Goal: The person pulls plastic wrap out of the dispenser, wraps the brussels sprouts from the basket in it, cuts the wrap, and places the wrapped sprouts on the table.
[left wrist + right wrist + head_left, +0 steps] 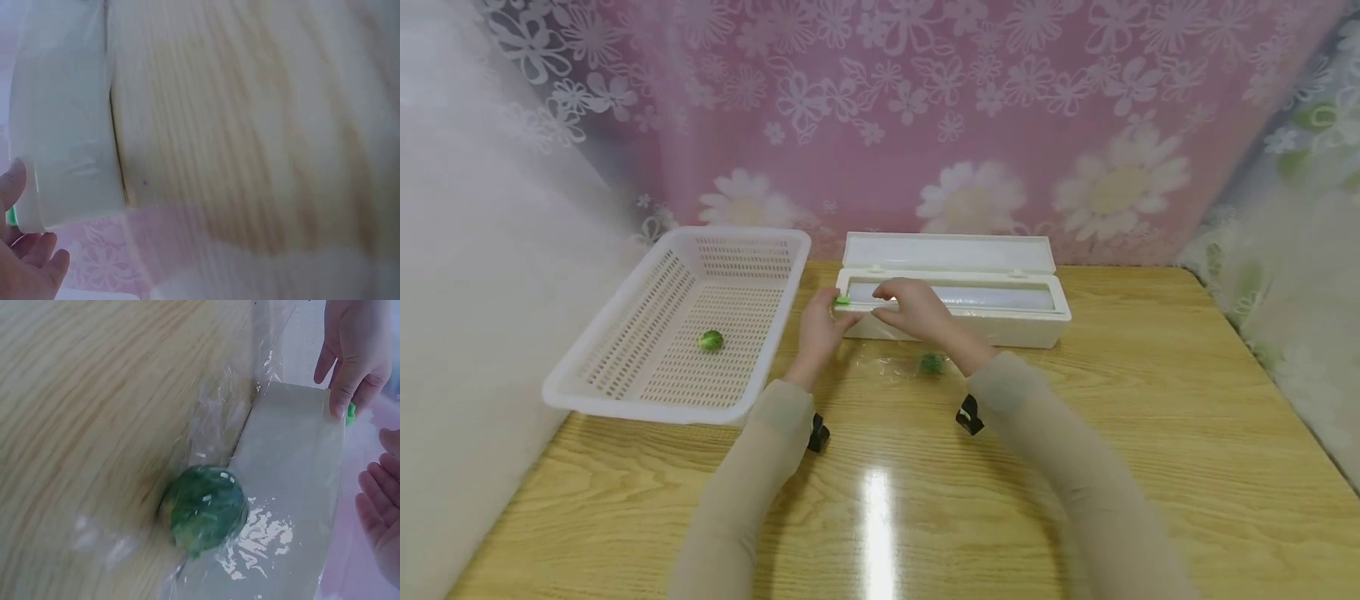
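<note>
A white cling film dispenser (1022,333) lies on the table with its lid raised and the film roll (992,297) showing inside. My left hand (822,327) grips its left end, thumb on the front face, beside a green slide cutter (842,300). Over the front rail hovers my right hand (917,310), fingers bent loosely and thumb apart, nothing visible between them. Clear film (212,425) hangs down the front onto the table. Beneath that film sits a small round green vegetable, like a Brussels sprout (206,509), close against the dispenser.
A white perforated basket (561,392) stands at the left, holding another small green vegetable (711,340). The raised lid (947,250) leans back toward a pink flowered curtain (865,150). Wooden table surface (1150,400) extends to the right and front.
</note>
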The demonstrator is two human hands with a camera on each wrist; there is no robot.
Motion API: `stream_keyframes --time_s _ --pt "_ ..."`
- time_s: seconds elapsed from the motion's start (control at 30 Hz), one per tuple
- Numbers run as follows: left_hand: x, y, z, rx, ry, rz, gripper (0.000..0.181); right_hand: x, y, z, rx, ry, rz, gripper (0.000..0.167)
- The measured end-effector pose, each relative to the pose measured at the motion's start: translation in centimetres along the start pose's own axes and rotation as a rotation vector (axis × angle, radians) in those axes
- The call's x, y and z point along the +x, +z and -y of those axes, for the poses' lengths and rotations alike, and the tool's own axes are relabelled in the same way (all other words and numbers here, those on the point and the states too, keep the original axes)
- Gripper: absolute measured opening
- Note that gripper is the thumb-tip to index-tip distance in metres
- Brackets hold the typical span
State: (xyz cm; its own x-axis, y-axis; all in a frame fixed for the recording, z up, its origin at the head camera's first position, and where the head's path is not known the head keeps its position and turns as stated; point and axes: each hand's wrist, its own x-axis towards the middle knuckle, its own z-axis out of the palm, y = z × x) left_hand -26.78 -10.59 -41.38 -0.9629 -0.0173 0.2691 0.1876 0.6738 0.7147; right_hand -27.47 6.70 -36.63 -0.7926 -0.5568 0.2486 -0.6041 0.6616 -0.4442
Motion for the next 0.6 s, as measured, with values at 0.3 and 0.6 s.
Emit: stream_keyframes --time_s 0.3,0.6 --pt "0.2 0.1 0.8 -0.052 -0.052 -0.016 0.054 2.4 1.8 0.5 0.042 -0.008 0.014 0.027" --pt "0.4 0.1 0.6 -0.074 -0.116 -0.064 0.046 4.4 2.8 1.5 0.024 -0.007 0.031 0.023"
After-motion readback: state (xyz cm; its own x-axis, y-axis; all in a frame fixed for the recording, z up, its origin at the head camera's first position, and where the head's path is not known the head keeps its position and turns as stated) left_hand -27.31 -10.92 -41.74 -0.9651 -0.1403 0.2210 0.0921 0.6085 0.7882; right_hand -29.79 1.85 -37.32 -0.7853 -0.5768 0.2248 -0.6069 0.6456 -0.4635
